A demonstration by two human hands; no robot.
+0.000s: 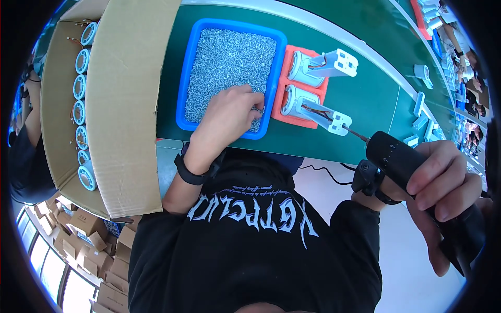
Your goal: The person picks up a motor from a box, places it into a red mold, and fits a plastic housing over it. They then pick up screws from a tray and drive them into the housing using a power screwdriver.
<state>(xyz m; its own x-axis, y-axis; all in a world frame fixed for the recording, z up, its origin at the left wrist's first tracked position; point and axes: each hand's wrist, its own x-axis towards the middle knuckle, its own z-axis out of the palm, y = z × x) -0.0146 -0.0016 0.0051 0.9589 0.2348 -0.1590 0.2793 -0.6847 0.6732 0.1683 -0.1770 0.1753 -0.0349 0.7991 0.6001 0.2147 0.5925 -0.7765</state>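
My left hand (233,113) reaches over a blue tray (182,99) filled with small silver screws (229,57). Its thumb and fingers are pinched together low over the tray's right side; what they hold is too small to make out. My right hand (441,180) is wrapped around a black electric screwdriver (392,155). The driver's thin bit points left, its tip by the end of the nearer white part (313,109), which has a round base, an arm and brown wires showing. A second such part (313,68) lies behind it. Both rest in an orange foam holder (278,112).
A cardboard box (128,104) on the left holds a row of white round housings (79,87) with wires. White pieces (419,104) lie on the green table (365,101) at right. Stacked cartons (86,221) stand at lower left. Other people are at far right and far left.
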